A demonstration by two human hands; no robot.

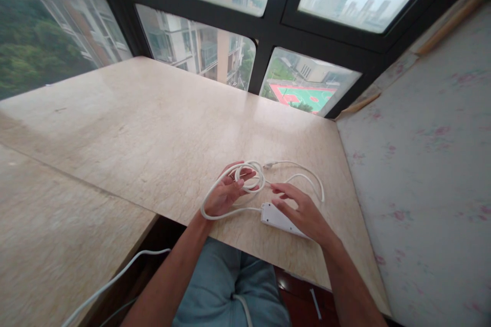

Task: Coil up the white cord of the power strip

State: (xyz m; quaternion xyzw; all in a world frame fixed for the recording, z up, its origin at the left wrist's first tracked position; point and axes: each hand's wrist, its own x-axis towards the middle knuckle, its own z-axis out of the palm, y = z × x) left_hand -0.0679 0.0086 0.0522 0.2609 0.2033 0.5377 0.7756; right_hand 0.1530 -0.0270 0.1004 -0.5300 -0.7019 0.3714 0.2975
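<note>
A white power cord (262, 176) is looped in a small coil around the fingers of my left hand (226, 194). One wider loop of it hangs over that wrist. My left hand is partly closed, with the cord in its grip. The cord runs into the end of a white power strip (276, 217), which lies on the stone ledge near its front edge. Above the strip hovers my right hand (299, 209), thumb and forefinger apart. Its fingertips are close to the cord right of the coil; I cannot tell whether they touch it. The plug end (268, 165) lies just beyond.
The beige stone ledge (172, 127) reaches to dark-framed windows (268, 25). A flower-patterned wall (414, 179) bounds the right side. Below the front edge are my legs (215, 286) and, at lower left, another white cable (115, 278).
</note>
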